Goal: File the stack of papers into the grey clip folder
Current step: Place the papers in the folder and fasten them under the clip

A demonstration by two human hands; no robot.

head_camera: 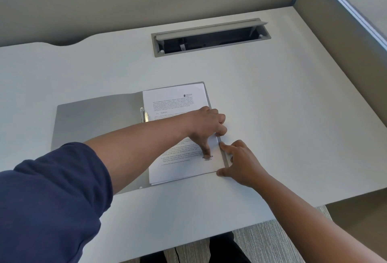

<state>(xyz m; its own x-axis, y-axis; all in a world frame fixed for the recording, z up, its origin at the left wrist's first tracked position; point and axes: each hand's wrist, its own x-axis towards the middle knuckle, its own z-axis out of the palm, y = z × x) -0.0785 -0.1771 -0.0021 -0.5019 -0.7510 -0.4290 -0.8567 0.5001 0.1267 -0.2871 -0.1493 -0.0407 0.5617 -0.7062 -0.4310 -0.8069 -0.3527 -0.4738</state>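
Note:
The grey clip folder (94, 120) lies open flat on the white desk. A stack of printed papers (176, 99) rests on its right half, with the metal clip (144, 114) at the stack's left edge by the spine. My left hand (207, 124) reaches across and presses down on the papers near their right edge, thumb on the page. My right hand (240, 160) touches the stack's lower right corner and the folder's right edge with spread fingertips. Neither hand grips anything.
An open grey cable tray (209, 36) is set into the white desk (282, 105) behind the folder. A partition wall runs along the back and right. The desk's front edge is close to my body, with grey flooring below.

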